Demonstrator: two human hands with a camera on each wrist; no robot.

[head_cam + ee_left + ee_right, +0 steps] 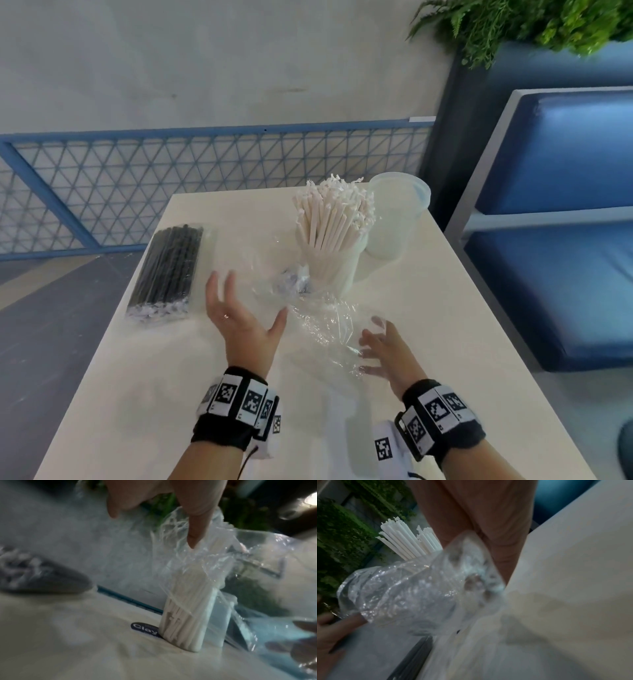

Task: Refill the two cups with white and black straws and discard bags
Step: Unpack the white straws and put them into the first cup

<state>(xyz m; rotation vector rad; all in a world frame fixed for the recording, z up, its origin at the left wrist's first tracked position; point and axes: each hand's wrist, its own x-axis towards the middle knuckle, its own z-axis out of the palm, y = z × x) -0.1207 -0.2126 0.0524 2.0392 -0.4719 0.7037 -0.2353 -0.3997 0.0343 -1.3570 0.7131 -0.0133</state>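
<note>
A white cup (337,269) packed with white paper-wrapped straws (337,212) stands mid-table, and an empty translucent cup (397,219) sits just right of it. A sealed bag of black straws (168,270) lies at the left. An empty, crumpled clear bag (318,318) hangs in front of the full cup, between my hands. My left hand (250,296) is open with fingers spread, its thumb close to the bag's left edge. My right hand (370,346) has spread fingers against the bag's right end, seen through the plastic (412,595). In the left wrist view the bag (223,561) partly veils the full cup (181,626).
The white table (171,394) ends near the black straws on the left. A blue mesh railing (205,178) runs behind it. A blue padded bench (565,240) stands at the right, under a green plant (531,24). A dark sticker (144,628) lies beside the full cup.
</note>
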